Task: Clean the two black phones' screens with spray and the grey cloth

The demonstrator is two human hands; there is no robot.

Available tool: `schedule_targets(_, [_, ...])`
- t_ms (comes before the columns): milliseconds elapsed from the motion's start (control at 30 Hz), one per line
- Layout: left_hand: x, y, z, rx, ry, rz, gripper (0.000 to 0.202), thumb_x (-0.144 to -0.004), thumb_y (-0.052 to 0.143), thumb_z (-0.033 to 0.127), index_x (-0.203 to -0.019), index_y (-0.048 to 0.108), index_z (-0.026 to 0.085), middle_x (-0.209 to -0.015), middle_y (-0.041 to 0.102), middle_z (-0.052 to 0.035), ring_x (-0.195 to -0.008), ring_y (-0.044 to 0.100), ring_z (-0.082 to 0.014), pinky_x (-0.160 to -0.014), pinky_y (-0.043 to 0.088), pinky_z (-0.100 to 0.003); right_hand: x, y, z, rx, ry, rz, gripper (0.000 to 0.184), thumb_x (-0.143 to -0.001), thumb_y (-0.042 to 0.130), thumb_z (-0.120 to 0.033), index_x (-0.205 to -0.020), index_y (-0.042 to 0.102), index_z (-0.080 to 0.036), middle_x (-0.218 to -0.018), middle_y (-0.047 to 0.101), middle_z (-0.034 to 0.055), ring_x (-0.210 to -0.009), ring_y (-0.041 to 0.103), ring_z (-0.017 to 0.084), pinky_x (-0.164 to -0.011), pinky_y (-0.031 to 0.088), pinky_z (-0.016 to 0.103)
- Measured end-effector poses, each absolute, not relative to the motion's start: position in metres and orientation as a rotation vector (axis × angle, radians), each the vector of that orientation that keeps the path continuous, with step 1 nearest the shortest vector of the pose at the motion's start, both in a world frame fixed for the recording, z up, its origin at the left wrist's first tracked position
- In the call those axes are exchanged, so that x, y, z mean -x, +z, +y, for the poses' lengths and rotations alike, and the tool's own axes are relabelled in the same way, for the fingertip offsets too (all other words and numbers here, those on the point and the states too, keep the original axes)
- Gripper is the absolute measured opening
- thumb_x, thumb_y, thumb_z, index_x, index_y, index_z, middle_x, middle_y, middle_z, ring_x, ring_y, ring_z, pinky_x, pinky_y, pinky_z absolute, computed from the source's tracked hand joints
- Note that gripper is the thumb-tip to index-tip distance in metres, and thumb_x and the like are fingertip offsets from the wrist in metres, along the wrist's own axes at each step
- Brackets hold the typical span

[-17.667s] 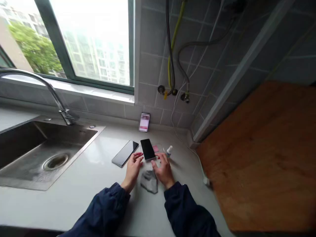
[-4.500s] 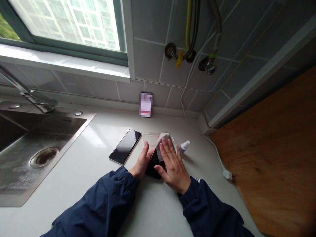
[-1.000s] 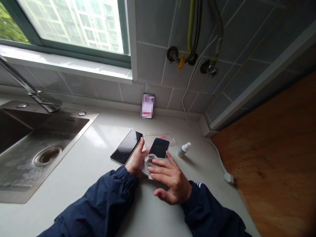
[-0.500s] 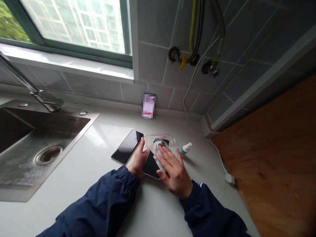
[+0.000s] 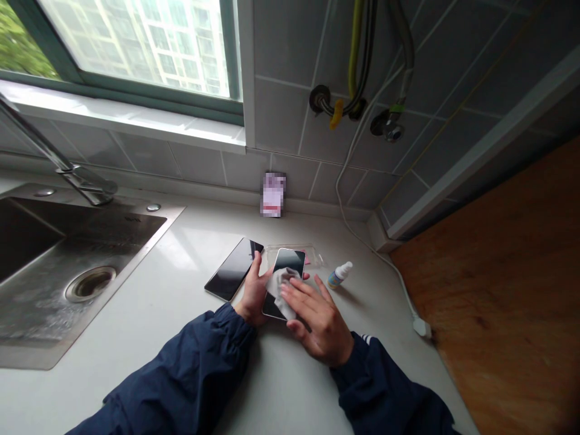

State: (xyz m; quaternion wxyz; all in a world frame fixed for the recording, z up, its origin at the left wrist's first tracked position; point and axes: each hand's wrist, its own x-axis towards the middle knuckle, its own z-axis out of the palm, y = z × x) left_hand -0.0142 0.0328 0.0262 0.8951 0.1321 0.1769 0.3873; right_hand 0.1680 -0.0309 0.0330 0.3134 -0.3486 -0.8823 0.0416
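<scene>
On the pale stone worktop, dead centre, a black smartphone (image 5: 288,261) lies screen up, tilted, its long axis slanting from near left to far right; the left hand (image 5: 254,289) has it clasped along its left long edge, fingers (image 5: 258,261) rising up the side, so that hand is the one gripping the phone; a grey microfibre cloth (image 5: 283,292) sits bunched on the glass; the right hand (image 5: 317,329) comes over it from the near right, fingers (image 5: 301,294) spread and bearing down, though whether they actually pinch the cloth I can't tell; just past the phone's far end, a clear plastic packet (image 5: 316,258); off to the right, a small white-capped dropper bottle (image 5: 339,275); and just beside the left hand, a second smartphone (image 5: 233,269), dark screen up, near the steel sink (image 5: 167,211).
</scene>
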Motion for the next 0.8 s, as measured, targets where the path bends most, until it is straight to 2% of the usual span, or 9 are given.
schedule_targets(100, [0.012, 0.026, 0.032, -0.235, 0.815, 0.334, 0.088, -0.098, 0.028, 0.078, -0.151, 0.053, 0.011, -0.115, 0.076, -0.0192, -0.1, 0.075, -0.0321, -0.097, 0.054, -0.044, -0.171, 0.029, -0.027, 1.108, 0.032, -2.314, 0.053, -0.111, 0.039, -0.043, -0.154, 0.05, -0.015, -0.16, 0.05, 0.0143, -0.156, 0.038, 0.029, -0.132, 0.011, 0.059])
schedule_targets(167, [0.011, 0.027, 0.031, -0.216, 0.828, 0.311, 0.085, -0.099, 0.03, 0.075, -0.154, 0.051, 0.014, -0.12, 0.074, -0.0187, -0.104, 0.074, -0.0319, -0.101, 0.052, -0.045, -0.171, 0.028, -0.026, 1.167, 0.005, -2.3, 0.054, -0.111, 0.04, -0.044, -0.155, 0.049, -0.014, -0.163, 0.047, 0.015, -0.157, 0.036, 0.031, -0.131, 0.009, 0.061])
schedule_targets(300, [0.01, 0.03, 0.031, -0.193, 0.798, 0.315, 0.086, -0.099, 0.03, 0.076, -0.152, 0.052, 0.011, -0.117, 0.075, -0.0198, -0.097, 0.075, -0.0311, -0.092, 0.056, -0.042, -0.17, 0.033, -0.029, 1.074, 0.043, -2.317, 0.046, -0.109, 0.045, -0.043, -0.145, 0.059, -0.017, -0.154, 0.059, 0.012, -0.15, 0.047, 0.029, -0.132, 0.005, 0.06])
schedule_targets(433, [0.013, 0.032, 0.03, -0.214, 0.825, 0.338, 0.086, -0.098, 0.03, 0.078, -0.147, 0.057, 0.012, -0.106, 0.077, -0.0175, -0.087, 0.076, -0.0284, -0.075, 0.059, -0.036, -0.165, 0.034, -0.034, 0.797, 0.123, -2.346, 0.044, -0.107, 0.049, -0.048, -0.133, 0.068, -0.018, -0.141, 0.07, 0.009, -0.142, 0.057, 0.027, -0.133, 0.011, 0.054])
schedule_targets(533, [0.014, 0.032, 0.031, -0.234, 0.809, 0.347, 0.089, -0.099, 0.021, 0.078, -0.146, 0.059, 0.013, -0.106, 0.078, -0.0176, -0.085, 0.076, -0.0271, -0.078, 0.06, -0.037, -0.161, 0.03, -0.036, 0.713, 0.133, -2.342, 0.048, -0.107, 0.046, -0.054, -0.131, 0.069, -0.019, -0.138, 0.072, 0.0076, -0.14, 0.059, 0.026, -0.134, 0.01, 0.053])
schedule_targets(667, [0.015, 0.031, 0.032, -0.237, 0.795, 0.356, 0.09, -0.099, 0.02, 0.078, -0.145, 0.06, 0.012, -0.108, 0.078, -0.0188, -0.087, 0.077, -0.0275, -0.082, 0.06, -0.039, -0.158, 0.03, -0.038, 0.736, 0.159, -2.435, 0.056, -0.106, 0.044, -0.059, -0.138, 0.065, -0.018, -0.145, 0.067, 0.0087, -0.145, 0.054, 0.026, -0.134, 0.0, 0.053])
schedule_targets(733, [0.014, 0.031, 0.031, -0.232, 0.807, 0.381, 0.089, -0.099, 0.02, 0.078, -0.144, 0.061, 0.013, -0.105, 0.078, -0.0181, -0.087, 0.077, -0.0277, -0.081, 0.06, -0.038, -0.157, 0.032, -0.038, 0.766, 0.172, -2.496, 0.061, -0.106, 0.044, -0.061, -0.145, 0.06, -0.016, -0.151, 0.062, 0.0106, -0.151, 0.047, 0.027, -0.133, -0.006, 0.054])
schedule_targets(800, [0.013, 0.03, 0.029, -0.21, 0.824, 0.429, 0.087, -0.099, 0.025, 0.078, -0.14, 0.064, 0.012, -0.098, 0.079, -0.0167, -0.085, 0.077, -0.0272, -0.08, 0.06, -0.037, -0.156, 0.032, -0.038, 0.837, 0.173, -2.517, 0.064, -0.108, 0.041, -0.06, -0.151, 0.053, -0.014, -0.158, 0.054, 0.0121, -0.156, 0.039, 0.027, -0.132, -0.007, 0.056])
